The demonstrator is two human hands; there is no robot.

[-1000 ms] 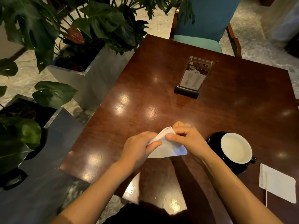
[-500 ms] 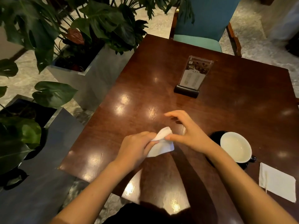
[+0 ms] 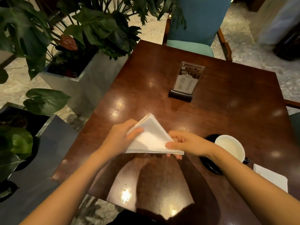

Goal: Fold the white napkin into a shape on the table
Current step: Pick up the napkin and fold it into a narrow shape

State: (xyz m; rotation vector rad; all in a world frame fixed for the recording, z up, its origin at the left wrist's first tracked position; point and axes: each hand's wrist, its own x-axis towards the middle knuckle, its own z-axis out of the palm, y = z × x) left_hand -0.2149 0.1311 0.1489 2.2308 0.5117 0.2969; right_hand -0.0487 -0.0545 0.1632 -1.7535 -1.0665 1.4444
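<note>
White napkin (image 3: 151,138), folded into a triangle, is held low toward the near left corner of the bench (image 3: 227,111), the left hand (image 3: 120,138) gripping its left side and the right hand (image 3: 190,143) pinching its right corner, likely to keep the layers aligned.

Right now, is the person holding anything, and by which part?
Both hands hold the white napkin, folded into a triangle. The left hand grips its left edge, thumb on top; the right hand pinches its lower right corner.

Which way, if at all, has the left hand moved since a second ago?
Yes. The left hand has shifted leftward, farther from the cup, spreading the white napkin.
</note>
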